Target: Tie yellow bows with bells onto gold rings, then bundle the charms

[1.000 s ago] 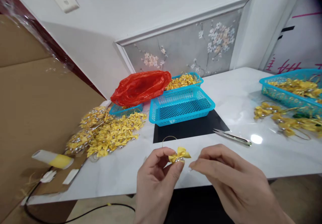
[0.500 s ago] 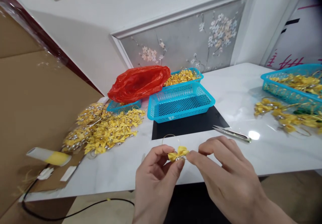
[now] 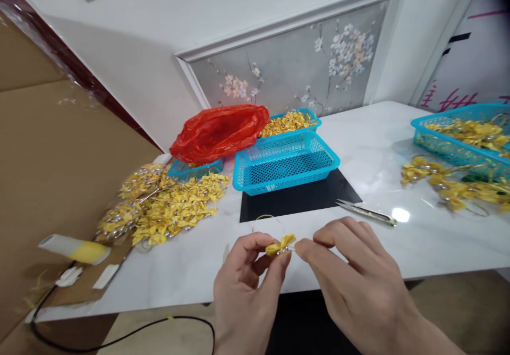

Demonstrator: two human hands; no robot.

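Observation:
My left hand [image 3: 249, 291] pinches a small yellow ribbon bow [image 3: 274, 248] between thumb and forefinger, with silvery beads at its middle. A thin wire-like loop [image 3: 269, 216] arches up behind the bow. Close by on the right, my right hand [image 3: 354, 270] is closed, thumb and forefinger pressed together. A fine pale strand [image 3: 292, 248] runs from the bow to its fingertips; the end in them is hidden. Beyond the right hand, a pair of thread snips [image 3: 366, 212] lies on the white table [image 3: 191, 270].
A blue basket [image 3: 287, 184] stands on a black mat [image 3: 295, 206]. To the left are piled yellow bows [image 3: 179, 206], a red plastic bag [image 3: 219, 132] and a cardboard tube [image 3: 74, 250]. Another blue basket [image 3: 442, 145] and loose bows [image 3: 448, 187] occupy the right.
My right fingertips have moved slightly away from the bow, so more of the strand shows between the hands. The bow has turned a little, its right loop tilting up.

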